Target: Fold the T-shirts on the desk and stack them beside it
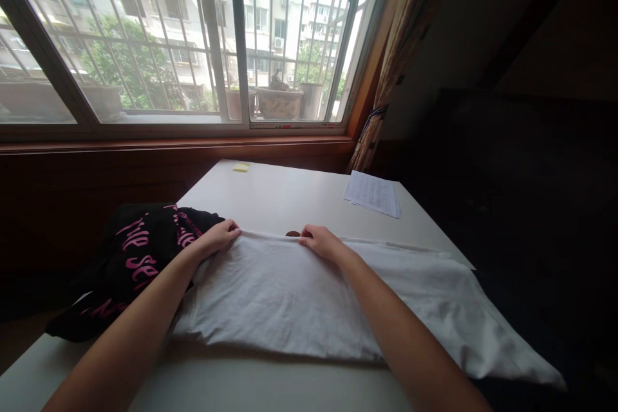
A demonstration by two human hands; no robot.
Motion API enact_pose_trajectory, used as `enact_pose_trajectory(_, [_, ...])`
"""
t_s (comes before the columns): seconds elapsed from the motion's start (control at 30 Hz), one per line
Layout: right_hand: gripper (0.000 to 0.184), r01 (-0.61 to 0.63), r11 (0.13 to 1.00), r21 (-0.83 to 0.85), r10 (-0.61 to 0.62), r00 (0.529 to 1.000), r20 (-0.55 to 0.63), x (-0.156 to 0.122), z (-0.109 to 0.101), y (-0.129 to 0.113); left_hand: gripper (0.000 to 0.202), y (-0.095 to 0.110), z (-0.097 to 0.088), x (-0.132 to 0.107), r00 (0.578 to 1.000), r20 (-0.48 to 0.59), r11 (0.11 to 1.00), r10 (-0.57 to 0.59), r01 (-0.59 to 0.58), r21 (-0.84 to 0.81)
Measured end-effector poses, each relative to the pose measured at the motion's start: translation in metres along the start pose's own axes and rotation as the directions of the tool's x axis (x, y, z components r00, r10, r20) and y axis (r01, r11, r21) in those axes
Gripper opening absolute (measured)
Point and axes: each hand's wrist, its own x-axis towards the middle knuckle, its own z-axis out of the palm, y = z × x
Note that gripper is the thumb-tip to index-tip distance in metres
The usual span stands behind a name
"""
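A white cloth garment (284, 296) lies stretched across the table, its right end hanging past the table's right edge. My left hand (219, 237) pinches the garment's far edge near its left corner. Further right along that same edge, my right hand (321, 241) grips the fabric between thumb and fingers. The stretch of edge between both hands runs nearly straight. A small brown round object (292, 234) shows just behind the edge, partly hidden by the cloth. Beside my left forearm lies a crumpled black garment (159, 225) with pink lettering.
The white table (284, 193) stands below a barred window (193, 45). A yellow sticky note (241, 167) lies near its far left corner, and printed papers (372, 194) lie at the far right. A tied curtain (386, 84) hangs right of the window.
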Motion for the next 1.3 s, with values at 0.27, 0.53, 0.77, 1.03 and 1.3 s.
enact_pose_trajectory(0.27, [0.014,-0.089,0.993,-0.073,0.09,0.996,0.014,0.01,0.004,0.005,0.018,0.003,0.008,0.02,0.997,-0.007,0.954,-0.076,0.075,0.292])
enact_pose_trajectory(0.53, [0.014,-0.076,0.967,-0.242,0.054,0.994,-0.096,0.003,0.017,-0.001,0.028,0.014,0.02,0.014,0.993,-0.07,0.857,-0.097,0.119,0.502])
enact_pose_trajectory(0.77, [0.023,-0.117,0.92,-0.373,-0.004,0.951,-0.31,-0.021,0.037,-0.006,0.026,0.043,0.051,-0.004,0.967,-0.103,0.777,0.233,-0.121,0.618])
enact_pose_trajectory(1.03, [0.022,-0.116,0.9,-0.421,-0.046,0.934,-0.355,-0.027,0.042,-0.001,0.027,0.031,0.08,-0.011,0.91,-0.144,0.741,0.388,-0.215,0.636])
enact_pose_trajectory(1.3, [0.02,-0.074,0.901,-0.429,-0.1,0.924,-0.369,-0.059,0.058,-0.016,0.026,0.014,0.082,-0.056,0.882,-0.18,0.724,0.435,-0.224,0.652])
